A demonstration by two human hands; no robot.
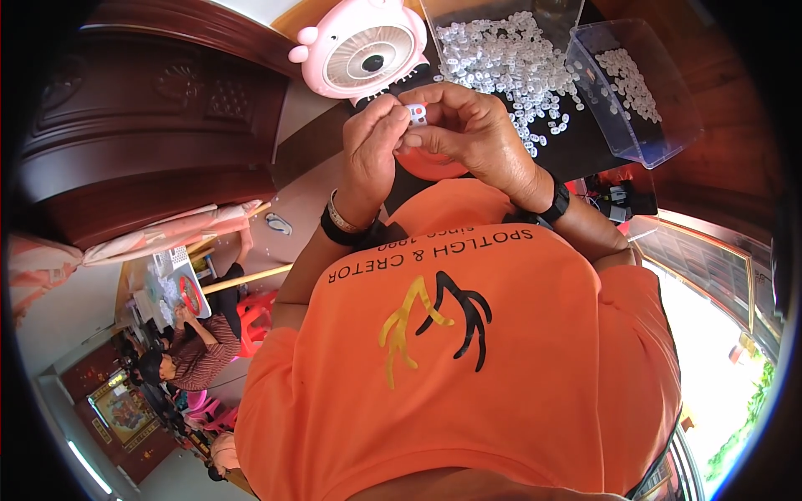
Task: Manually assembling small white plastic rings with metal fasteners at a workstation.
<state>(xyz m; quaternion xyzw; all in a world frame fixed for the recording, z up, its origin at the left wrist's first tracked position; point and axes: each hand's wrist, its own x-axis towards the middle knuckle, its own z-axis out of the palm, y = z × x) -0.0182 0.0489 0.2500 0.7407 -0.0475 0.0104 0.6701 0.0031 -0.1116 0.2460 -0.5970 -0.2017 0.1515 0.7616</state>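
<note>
A small white plastic piece (414,118) with a red spot and darker marks is held up between both hands, above the near edge of the dark table. My left hand (369,152) pinches it from the left, its fingers closed. From the other side, my right hand (486,138) grips it between thumb and curled fingers. The fingertips cover part of the piece. Just beyond the right hand, many small white oval pieces (514,58) lie heaped and scattered, several of them loose near the wrist.
A pink animal-shaped fan (363,50) stands beyond my left hand. At the far right, a clear plastic bin (597,138) holds more white pieces. Something round and red (439,167) lies below my hands. Another person (200,351) sits at a table on the left.
</note>
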